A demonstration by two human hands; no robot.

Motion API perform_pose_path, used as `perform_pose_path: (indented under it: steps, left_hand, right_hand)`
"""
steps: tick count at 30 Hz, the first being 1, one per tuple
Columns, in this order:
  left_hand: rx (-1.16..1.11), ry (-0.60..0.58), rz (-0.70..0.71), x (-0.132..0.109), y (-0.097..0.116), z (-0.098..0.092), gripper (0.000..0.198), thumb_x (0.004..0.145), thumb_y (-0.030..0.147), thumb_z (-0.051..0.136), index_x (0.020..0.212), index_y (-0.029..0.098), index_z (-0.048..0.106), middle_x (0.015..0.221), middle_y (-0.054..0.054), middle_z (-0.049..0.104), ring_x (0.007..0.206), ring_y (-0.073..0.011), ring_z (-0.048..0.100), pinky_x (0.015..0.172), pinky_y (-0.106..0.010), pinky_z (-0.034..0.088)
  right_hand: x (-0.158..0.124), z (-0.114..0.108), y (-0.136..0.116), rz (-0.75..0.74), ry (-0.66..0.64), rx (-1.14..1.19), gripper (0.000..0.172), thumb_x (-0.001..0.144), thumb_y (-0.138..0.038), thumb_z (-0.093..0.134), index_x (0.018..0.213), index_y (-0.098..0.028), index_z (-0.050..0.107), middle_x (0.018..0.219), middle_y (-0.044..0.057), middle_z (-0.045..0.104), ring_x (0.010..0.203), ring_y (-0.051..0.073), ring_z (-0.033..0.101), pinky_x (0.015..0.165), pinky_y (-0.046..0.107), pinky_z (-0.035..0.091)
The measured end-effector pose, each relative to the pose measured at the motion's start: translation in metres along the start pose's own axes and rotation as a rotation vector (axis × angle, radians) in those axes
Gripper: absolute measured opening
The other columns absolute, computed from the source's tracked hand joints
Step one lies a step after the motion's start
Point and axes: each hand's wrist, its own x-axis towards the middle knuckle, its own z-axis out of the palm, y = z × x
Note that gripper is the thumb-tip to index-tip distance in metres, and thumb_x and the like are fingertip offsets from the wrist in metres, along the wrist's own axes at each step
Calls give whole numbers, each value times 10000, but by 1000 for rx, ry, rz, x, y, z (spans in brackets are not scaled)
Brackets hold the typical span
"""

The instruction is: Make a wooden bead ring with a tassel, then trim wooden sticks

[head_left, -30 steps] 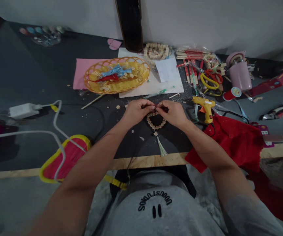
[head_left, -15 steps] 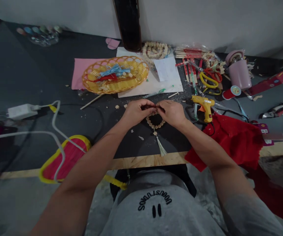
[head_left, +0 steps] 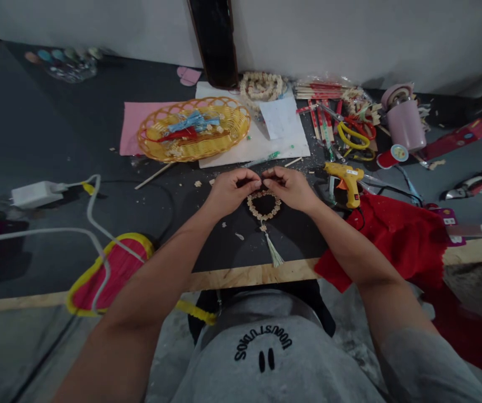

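Observation:
A beaded bracelet [head_left: 264, 216] of small pale beads lies in a loop on the dark table, and a pale tassel [head_left: 274, 251] hangs from it toward the front edge. Just above the loop's top left, my left hand [head_left: 233, 190] is closed in a pinch. Facing it across a small gap, my right hand [head_left: 290, 187] pinches too, thumb against forefinger. What sits between the fingertips of either hand is too small to make out; any thread there does not show.
Beyond my hands stands a yellow wicker basket [head_left: 194, 151] with blue and red tassels. To the right lie a yellow glue gun [head_left: 348, 182], red cloth [head_left: 404, 235], scissors [head_left: 354, 137], a red thread spool [head_left: 392, 157] and a pink bottle [head_left: 407, 126]. White cables [head_left: 94, 212] cross the left.
My hands were together at the fingertips over the loop's top; now they are slightly apart, and more of the bracelet's upper part shows. The bracelet and tassel stay in place.

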Motion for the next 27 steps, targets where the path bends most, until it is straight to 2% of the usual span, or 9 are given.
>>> perform_pose_path:
  steps: [3, 5, 18, 22, 27]
  left_hand:
    - [-12, -3, -10, 0, 1, 0, 246, 796, 398, 656, 840, 159, 696, 775, -30, 710, 714, -153, 620, 686, -253, 469]
    - [-24, 3, -26, 1, 2, 0, 235, 782, 382, 661, 836, 154, 689, 768, -28, 702, 694, -144, 610, 664, -246, 463]
    - [-304, 24, -170, 3, 3, -1, 264, 622, 340, 765, 766, 142, 665, 691, -8, 666, 620, -108, 575, 597, -217, 441]
    - [-320, 39, -175, 3, 5, -2, 232, 606, 308, 762, 731, 144, 656, 670, -3, 659, 604, -106, 571, 581, -216, 435]
    - [-254, 75, -159, 3, 5, 0, 193, 614, 280, 740, 723, 146, 654, 656, -6, 660, 596, -108, 569, 560, -214, 430]
  right_hand:
    - [0, 2, -6, -23, 20, -50, 140, 861, -270, 572, 851, -169, 669, 794, 14, 703, 704, 137, 615, 683, 258, 465]
    - [-3, 2, -10, -49, 57, -62, 127, 865, -257, 573, 831, -173, 662, 773, 8, 689, 688, 130, 599, 675, 252, 450]
    - [-11, 7, -9, -286, 43, -466, 192, 951, -307, 528, 893, -206, 681, 921, 57, 718, 856, 170, 659, 737, 268, 470]
    - [-11, 5, -9, -311, 11, -412, 166, 934, -323, 560, 905, -211, 679, 949, 59, 718, 882, 175, 661, 768, 278, 487]
    - [-11, 1, -9, -206, 45, -270, 128, 867, -249, 574, 921, -177, 665, 904, 47, 693, 688, 127, 607, 634, 241, 455]
